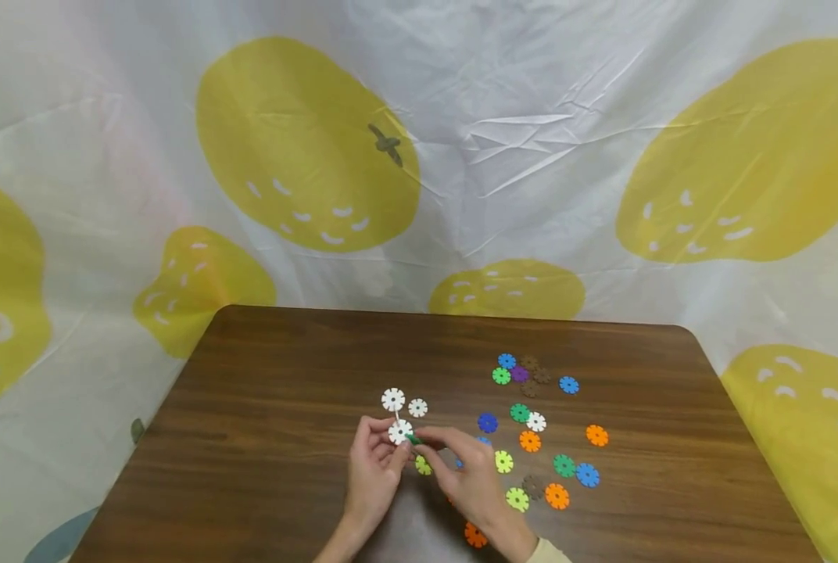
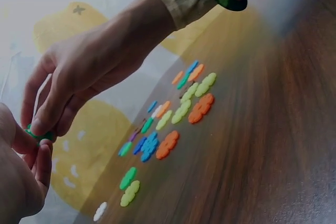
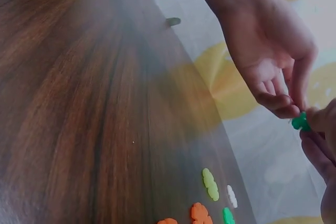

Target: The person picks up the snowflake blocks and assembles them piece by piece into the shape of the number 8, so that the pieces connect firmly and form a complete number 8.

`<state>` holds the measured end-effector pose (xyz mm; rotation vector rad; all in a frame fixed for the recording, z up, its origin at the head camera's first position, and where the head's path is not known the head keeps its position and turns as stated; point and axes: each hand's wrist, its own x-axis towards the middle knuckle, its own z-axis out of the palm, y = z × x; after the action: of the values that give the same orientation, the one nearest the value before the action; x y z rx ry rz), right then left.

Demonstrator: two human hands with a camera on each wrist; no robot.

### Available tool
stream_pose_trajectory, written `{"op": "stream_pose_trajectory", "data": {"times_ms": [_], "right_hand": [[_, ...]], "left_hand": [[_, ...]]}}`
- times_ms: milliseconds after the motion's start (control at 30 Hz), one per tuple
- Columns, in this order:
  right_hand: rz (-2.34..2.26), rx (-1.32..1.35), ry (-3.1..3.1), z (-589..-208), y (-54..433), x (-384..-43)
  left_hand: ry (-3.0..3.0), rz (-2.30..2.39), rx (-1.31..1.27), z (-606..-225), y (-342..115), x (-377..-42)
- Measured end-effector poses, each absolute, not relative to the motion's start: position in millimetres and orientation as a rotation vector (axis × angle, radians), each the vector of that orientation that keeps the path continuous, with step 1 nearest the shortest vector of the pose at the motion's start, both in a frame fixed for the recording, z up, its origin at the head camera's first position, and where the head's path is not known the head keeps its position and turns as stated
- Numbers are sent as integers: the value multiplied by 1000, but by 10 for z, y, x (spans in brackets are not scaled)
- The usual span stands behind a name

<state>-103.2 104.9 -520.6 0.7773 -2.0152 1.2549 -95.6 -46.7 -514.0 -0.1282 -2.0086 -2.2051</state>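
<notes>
Joined white notched snap discs (image 1: 400, 432) stand up from the fingertips of my left hand (image 1: 371, 477), which pinches the lower one. Another white disc shows edge-on between that disc and the upper white disc (image 1: 393, 399). Between thumb and fingers my right hand (image 1: 474, 475) pinches a green notched disc (image 1: 414, 439), held against the lower white one. Both wrist views show the green disc (image 3: 301, 122) where the fingertips of the two hands meet. Fingers cover much of it, so whether its notch is seated I cannot tell.
Loose notched discs lie flat over the table's right half, among them an orange disc (image 1: 597, 435), a blue disc (image 1: 569, 385) and a purple disc (image 1: 520, 374). One white disc (image 1: 417, 407) lies just beyond the hands. Behind the brown table (image 1: 285, 352) hangs a fruit-patterned cloth (image 1: 517, 195).
</notes>
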Motion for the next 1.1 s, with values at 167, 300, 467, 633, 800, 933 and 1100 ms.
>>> {"op": "stream_pose_trajectory", "data": {"times_ms": [167,300,467,633,800,933,1100], "right_hand": [[1195,770,-2112,-5243,1113,-1043],[1177,631,-2304,-5297,1205,-1056],[1144,397,-2592,-5363,1291,-1100],[1032,307,-2726,-5442,1337,-1159],[937,297,-2747,-5527,1334,-1226],[929,280,-2781,-5539,1328,-1250],[935,310,-2769,-5536,1320,-1271]], "left_hand": [[-1960,-2200,-106,-5143,-516,-965],[-1933,-2240,-80,-5142,-553,-965],[-1931,-2265,-45,-5143,-569,-963],[-1932,-2275,-28,-5136,-575,-957],[-1923,-2264,-64,-5138,-594,-952],[-1918,-2248,-92,-5137,-605,-943],[-1905,-2210,-121,-5144,-624,-939]]}}
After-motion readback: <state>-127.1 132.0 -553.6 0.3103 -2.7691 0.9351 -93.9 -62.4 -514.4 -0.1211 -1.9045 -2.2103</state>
